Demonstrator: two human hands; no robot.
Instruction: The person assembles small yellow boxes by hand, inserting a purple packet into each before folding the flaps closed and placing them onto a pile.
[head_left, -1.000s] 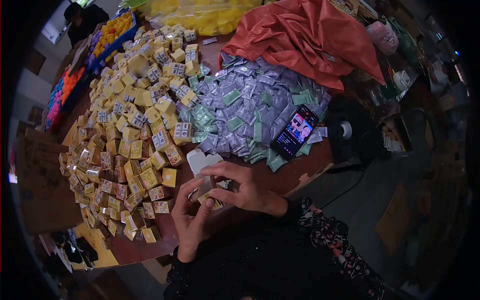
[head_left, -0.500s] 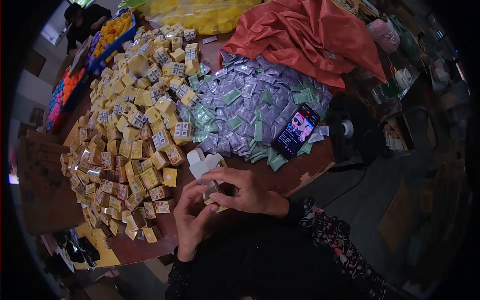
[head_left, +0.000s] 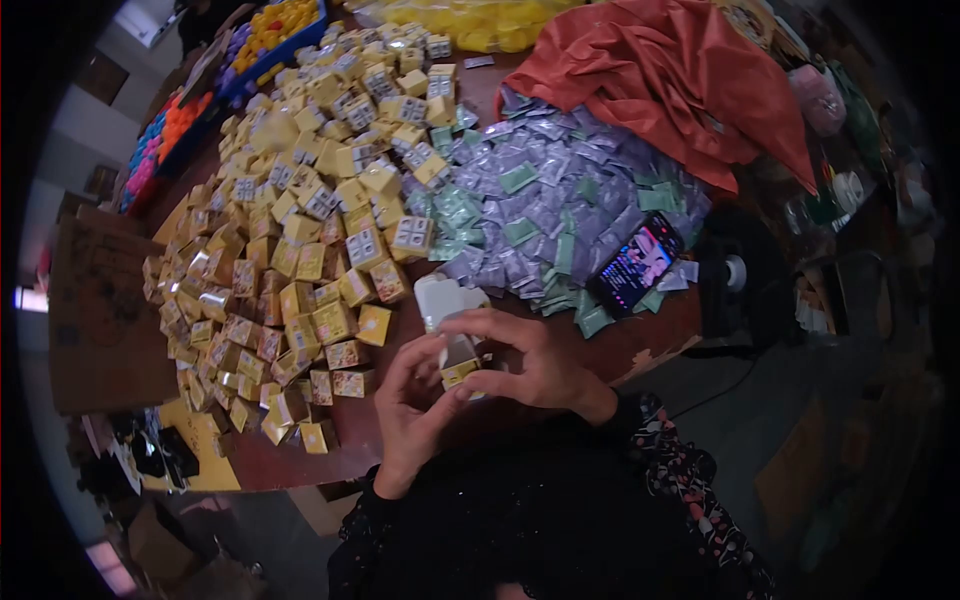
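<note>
Between my two hands is a small yellow cardboard box [head_left: 461,374] with its white flaps standing up and open. My left hand [head_left: 412,405] grips it from the left, thumb near the lower edge. Curled over its right side, my right hand [head_left: 530,365] presses it with thumb and fingers. Fingers hide part of the box's inside. Just left of the hands lies a heap of small yellow boxes [head_left: 330,322]. Beyond the hands, a pile of purple and green sachets [head_left: 540,215] spreads over the table.
A lit phone [head_left: 638,265] rests on the sachets at the right. Red cloth [head_left: 660,80] covers the pile's back. A blue tray [head_left: 285,52] of coloured pieces stands far left, near a yellow-filled plastic bag [head_left: 480,22]. A cardboard carton [head_left: 105,310] is at the left edge.
The view has shifted, so the table's contents sit farther right and slightly higher or lower. Both hands still hold the box; its white flaps now look closer together.
</note>
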